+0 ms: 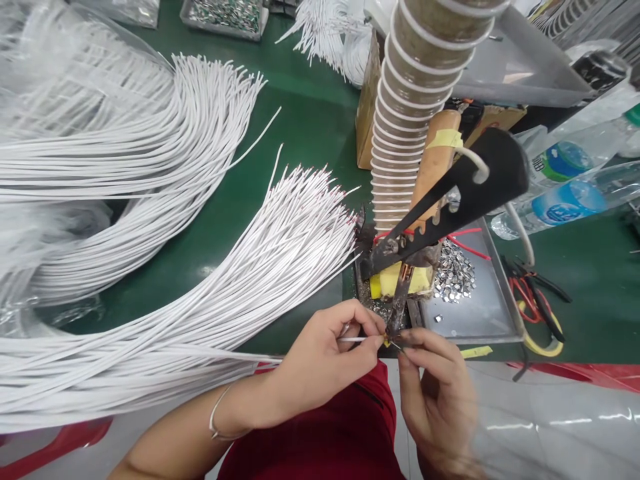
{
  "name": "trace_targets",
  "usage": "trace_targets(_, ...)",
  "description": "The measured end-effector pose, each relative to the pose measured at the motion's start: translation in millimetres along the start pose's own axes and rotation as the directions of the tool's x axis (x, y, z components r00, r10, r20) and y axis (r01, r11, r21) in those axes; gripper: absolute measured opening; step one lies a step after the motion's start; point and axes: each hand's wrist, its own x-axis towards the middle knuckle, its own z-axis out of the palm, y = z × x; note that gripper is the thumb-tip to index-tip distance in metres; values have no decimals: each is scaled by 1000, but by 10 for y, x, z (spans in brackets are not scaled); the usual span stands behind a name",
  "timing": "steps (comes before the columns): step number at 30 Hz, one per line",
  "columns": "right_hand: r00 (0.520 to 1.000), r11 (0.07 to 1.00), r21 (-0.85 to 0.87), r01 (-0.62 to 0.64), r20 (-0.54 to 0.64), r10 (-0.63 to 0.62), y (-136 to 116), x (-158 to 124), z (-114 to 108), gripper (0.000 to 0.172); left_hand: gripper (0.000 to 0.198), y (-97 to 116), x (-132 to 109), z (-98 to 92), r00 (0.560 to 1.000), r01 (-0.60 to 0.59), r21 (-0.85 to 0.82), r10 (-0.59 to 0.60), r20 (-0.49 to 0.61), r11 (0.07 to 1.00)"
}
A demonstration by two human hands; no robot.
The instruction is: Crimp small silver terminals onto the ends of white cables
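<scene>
My left hand (335,357) is closed in a pinch on a white wire (353,339), whose end points right towards my other hand. My right hand (437,393) is pinched too, its fingertips at a tiny thin piece too small to name. Both sets of fingertips meet just below the dark tip (399,307) of what looks like a fixed soldering iron. Its tan handle (434,170) bears yellow tape, and a black notched bracket (450,200) crosses it. To the left lies a large bundle of white wires (280,253), with reddish ends near the iron.
A ribbed hose (420,87) rises behind the iron. On the right, a metal tray (493,313) holds small silvery parts (454,273). Pliers (543,307) lie beside it, with water bottles (565,203) further back. A second wire bundle (210,100) lies far left.
</scene>
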Motion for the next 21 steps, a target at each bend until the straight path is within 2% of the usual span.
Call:
trace_targets(6, 999, 996, -78, 53, -2, -53, -42, 68, -13, 23, 10, 8, -9, 14, 1000, -16, 6, 16, -15, 1000)
trace_targets(11, 995, 988, -130, 84, -33, -89, -55, 55, 40, 26, 10, 1, -30, 26, 991, -126, 172, 132, -26, 977)
trace_targets(14, 997, 993, -97, 74, -29, -77, -44, 40, 52, 25, 11, -6, -40, 32, 981, -179, 235, 190, -27, 955)
trace_targets(17, 998, 998, -13, 57, 2, -57, -30, 52, 18, 24, 11, -48, -53, 42, 980, -183, 258, 198, -34, 949)
trace_targets(21, 1000, 1000, 4, 21, -11, -21, -32, 64, -75, 22, 12, -144, -90, 63, 979, -180, 283, 199, -41, 942)
